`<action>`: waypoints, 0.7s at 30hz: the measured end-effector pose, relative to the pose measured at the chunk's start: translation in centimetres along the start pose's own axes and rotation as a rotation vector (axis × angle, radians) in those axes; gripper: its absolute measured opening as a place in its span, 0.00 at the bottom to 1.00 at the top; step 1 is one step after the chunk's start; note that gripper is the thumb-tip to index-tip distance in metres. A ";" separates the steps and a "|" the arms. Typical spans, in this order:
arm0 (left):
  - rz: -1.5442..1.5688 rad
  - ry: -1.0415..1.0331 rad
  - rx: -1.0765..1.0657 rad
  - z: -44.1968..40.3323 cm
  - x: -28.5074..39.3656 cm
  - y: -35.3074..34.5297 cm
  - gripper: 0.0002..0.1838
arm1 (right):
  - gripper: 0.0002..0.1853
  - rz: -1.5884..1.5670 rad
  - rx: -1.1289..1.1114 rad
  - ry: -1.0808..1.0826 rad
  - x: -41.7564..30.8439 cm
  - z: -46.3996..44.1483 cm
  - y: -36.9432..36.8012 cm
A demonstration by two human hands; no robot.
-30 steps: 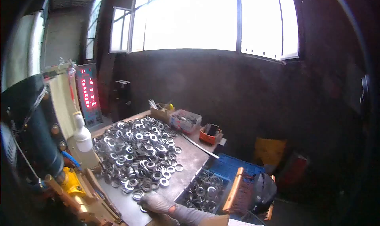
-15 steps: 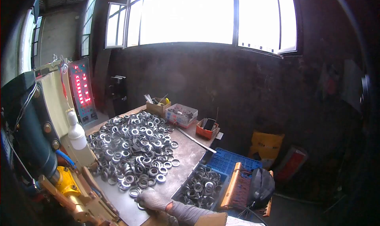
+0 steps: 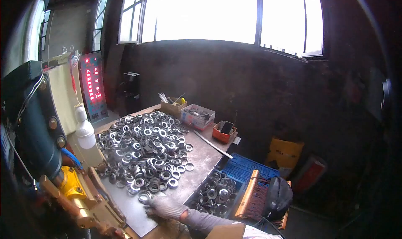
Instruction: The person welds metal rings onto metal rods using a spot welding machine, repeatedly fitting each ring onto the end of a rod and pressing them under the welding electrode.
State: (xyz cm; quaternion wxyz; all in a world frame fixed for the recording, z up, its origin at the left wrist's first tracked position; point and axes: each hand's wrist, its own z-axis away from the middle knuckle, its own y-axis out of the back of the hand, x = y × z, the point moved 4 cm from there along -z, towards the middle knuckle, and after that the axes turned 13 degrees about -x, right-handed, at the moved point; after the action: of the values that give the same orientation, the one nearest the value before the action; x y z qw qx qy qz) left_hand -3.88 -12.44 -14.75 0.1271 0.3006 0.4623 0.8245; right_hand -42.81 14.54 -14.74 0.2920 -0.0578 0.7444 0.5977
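Observation:
My right hand (image 3: 168,208), in a grey knitted glove, reaches in from the lower right over a flat metal plate (image 3: 140,220). Its fingers are bent together, and whatever is between them is hidden. The fingertips are right at a metal ring (image 3: 144,196) on the front edge of a large heap of metal rings (image 3: 146,151); I cannot tell whether they touch it. My left hand is not in view.
Left stands a machine with a yellow fitting (image 3: 73,183), a white bulb (image 3: 85,132) and a lit red display (image 3: 93,84). Several small boxes (image 3: 197,116) line the table's back edge. A blue crate (image 3: 234,184) with rings sits right, beside a wooden-framed seat (image 3: 251,193).
The whole view has shifted slightly, so the scene sits higher and further right. A ring edge that showed under my right hand's fingers on the plate is no longer visible.

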 end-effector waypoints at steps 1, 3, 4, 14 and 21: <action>0.022 -0.038 -0.021 0.1 -0.1 -0.1 0.38 | 0.20 0.001 -0.047 0.019 0.1 0.0 -0.2; -0.025 -0.029 0.003 0.6 0.0 0.0 0.38 | 0.20 0.002 -0.206 -0.051 -0.8 -0.2 -0.5; -0.073 -0.026 0.030 0.8 0.3 0.2 0.37 | 0.20 0.006 -0.360 -0.122 -1.0 -0.3 -1.0; 0.059 -0.095 0.046 0.9 -0.2 0.1 0.35 | 0.15 0.061 -0.329 -0.065 -1.2 -0.7 -1.1; 0.012 -0.072 0.024 3.2 2.3 1.4 0.36 | 0.13 0.047 -0.360 -0.073 -3.6 0.0 1.5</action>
State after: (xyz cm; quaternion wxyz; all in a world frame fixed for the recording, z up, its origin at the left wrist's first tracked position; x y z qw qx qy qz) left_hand -3.65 -9.88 -11.40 0.1349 0.3343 0.4656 0.8082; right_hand -40.47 14.05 -11.65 0.2897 -0.0701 0.6155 0.7296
